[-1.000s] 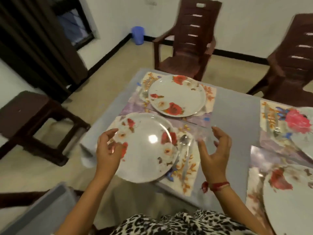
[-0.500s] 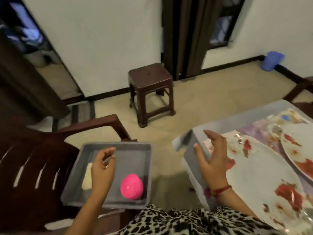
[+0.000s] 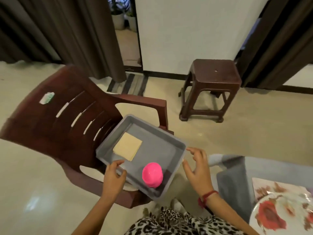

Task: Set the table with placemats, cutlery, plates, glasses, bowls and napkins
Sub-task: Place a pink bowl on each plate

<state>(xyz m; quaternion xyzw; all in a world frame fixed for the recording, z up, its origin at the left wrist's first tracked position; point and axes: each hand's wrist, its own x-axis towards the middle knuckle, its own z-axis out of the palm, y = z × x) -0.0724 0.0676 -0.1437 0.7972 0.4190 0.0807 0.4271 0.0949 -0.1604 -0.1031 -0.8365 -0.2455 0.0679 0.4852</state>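
On the chair (image 3: 50, 129) seat, a grey tray (image 3: 169, 138) holds a pink bowl (image 3: 152, 174) and napkins (image 3: 127, 146), the left hand (image 3: 114, 178) curled at its near rim, grip unclear, and the right hand (image 3: 198, 172) spread open beside its corner.

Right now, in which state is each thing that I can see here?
grey tray, resting on chair
napkins, folded, flat in tray
pink bowl, upside down in tray
left hand, pinches tray rim
right hand, open, beside tray
plate, face up on table
stool, upright
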